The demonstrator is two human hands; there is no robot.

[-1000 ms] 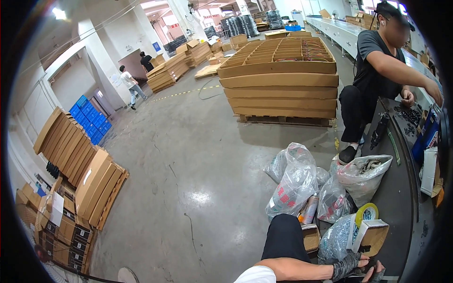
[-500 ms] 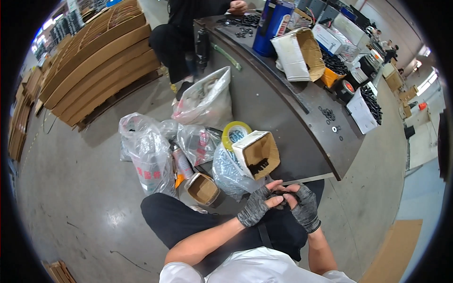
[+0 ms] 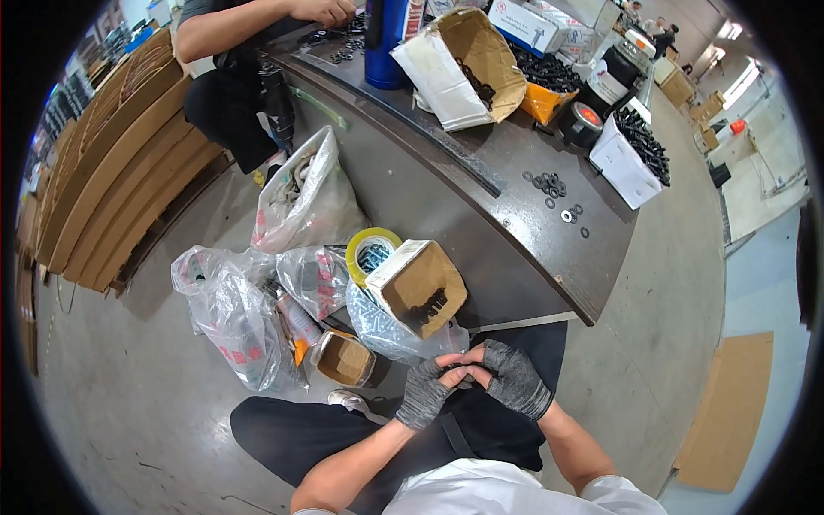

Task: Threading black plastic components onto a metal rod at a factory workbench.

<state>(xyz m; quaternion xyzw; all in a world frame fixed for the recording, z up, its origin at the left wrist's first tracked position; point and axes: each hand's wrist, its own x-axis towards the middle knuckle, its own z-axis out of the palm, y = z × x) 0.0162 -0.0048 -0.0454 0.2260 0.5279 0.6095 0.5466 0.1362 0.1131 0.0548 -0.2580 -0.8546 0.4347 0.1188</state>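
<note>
My left hand (image 3: pixel 425 393) and my right hand (image 3: pixel 515 382), both in grey fingerless gloves, meet above my lap. Their fingers are closed together around something small and dark, mostly hidden, whose kind I cannot make out. Just beyond them an open cardboard box (image 3: pixel 396 273) tilts toward me, with several black screws (image 3: pixel 429 305) inside. It leans on a clear bag of silvery screws (image 3: pixel 378 326), beside a roll of yellow tape (image 3: pixel 353 255). Black washers (image 3: pixel 549 184) lie loose on the dark table (image 3: pixel 524 232) to the far right.
On the table stand a torn white carton (image 3: pixel 442 86), a blue cylinder (image 3: pixel 386 51), dark jars and a white box of black screws (image 3: pixel 631 163). Plastic bags (image 3: pixel 232 318) and a small open box (image 3: pixel 345 359) sit at left. Across the table, a person's hand (image 3: pixel 324 10) shows near small parts.
My view has shifted, so the table and boxes appear further left. My hands have drawn together, and my fingertips now meet over the dark thing. The other person's forearm has come into view.
</note>
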